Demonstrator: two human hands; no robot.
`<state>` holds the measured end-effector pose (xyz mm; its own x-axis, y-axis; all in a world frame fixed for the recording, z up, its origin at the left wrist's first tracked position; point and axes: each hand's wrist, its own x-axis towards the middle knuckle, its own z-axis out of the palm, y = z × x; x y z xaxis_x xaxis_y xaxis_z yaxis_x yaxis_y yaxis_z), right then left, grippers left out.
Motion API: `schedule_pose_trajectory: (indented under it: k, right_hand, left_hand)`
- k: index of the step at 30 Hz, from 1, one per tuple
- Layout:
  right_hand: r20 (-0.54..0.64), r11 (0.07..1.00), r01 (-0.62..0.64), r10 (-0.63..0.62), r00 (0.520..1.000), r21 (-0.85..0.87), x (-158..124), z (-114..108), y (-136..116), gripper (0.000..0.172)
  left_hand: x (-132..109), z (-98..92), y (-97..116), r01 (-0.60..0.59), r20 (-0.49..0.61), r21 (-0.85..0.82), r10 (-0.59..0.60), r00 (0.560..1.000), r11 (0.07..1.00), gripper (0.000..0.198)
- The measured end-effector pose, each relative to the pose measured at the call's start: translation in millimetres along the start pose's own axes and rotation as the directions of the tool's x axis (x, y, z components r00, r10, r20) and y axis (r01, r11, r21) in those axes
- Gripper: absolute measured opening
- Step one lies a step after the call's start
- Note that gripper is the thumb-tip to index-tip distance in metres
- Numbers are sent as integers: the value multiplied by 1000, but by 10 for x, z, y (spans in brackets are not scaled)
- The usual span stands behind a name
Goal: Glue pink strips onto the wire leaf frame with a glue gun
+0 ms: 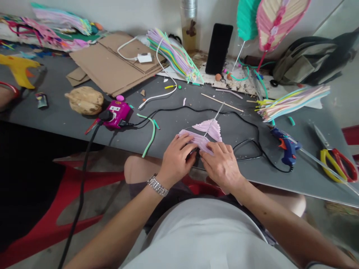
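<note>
A pale pink leaf shape made of pipe cleaners (209,130) lies on the grey tabletop (174,123) near its front edge, with a thin white stem running up through its middle. My left hand (177,158), with a metal watch on the wrist, presses its curled fingers on the near left end of the pink piece. My right hand (221,162) pinches the same piece from the right, fingers together. The near end of the pink piece is hidden under both hands.
A blue glue gun (286,146) with a black cord lies to the right, yellow and red scissors (338,158) further right. Bundles of pastel pipe cleaners (291,101), a magenta device (117,113), cardboard (117,63), a black phone (218,48) and finished feather shapes (276,18) stand behind.
</note>
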<state>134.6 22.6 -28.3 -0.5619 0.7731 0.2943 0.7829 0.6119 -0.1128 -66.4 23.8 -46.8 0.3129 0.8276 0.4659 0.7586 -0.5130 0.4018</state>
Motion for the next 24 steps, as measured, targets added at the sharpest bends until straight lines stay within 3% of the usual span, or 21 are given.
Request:
schedule_pose_trajectory:
  k: [4,7,10,12,15,17,19,20,21,24]
  right_hand:
    - [2,999,-12,12,1000,40,19,-11,-35,20]
    - [-17,993,-33,35,999,109,-36,-143,65,25]
    - [-106,966,-215,231,967,142,-280,-403,383,25]
    - [-200,876,-473,482,853,90,-533,-604,663,21]
    - [-260,558,-830,799,542,-12,-873,-813,1062,23]
    - [-185,356,-934,921,343,41,-980,-840,1283,29]
    - [-15,181,-954,983,183,240,-987,-813,1458,33]
    - [83,107,-934,986,143,342,-969,-798,1525,35]
    - [172,48,-902,976,134,429,-947,-792,1575,35]
    - [300,2,-809,928,220,587,-927,-825,1623,35]
  left_hand:
    - [-17,21,-33,-10,9,10,10,1000,1000,24]
    - [-25,21,-46,-20,10,-11,20,1000,1000,24]
    - [-30,30,-69,-56,-28,-6,56,998,998,24]
    - [-35,56,-100,-82,-59,-7,82,995,997,26]
    - [-43,91,-129,-106,-78,-24,104,992,994,28]
    - [-42,94,-126,-109,-85,-21,107,991,994,26]
    - [-30,82,-112,-103,-84,-11,101,991,995,24]
    - [-21,72,-102,-97,-78,-4,97,992,995,23]
    - [-12,61,-91,-92,-68,3,92,993,996,22]
    - [5,30,-49,-67,-44,17,67,997,998,22]
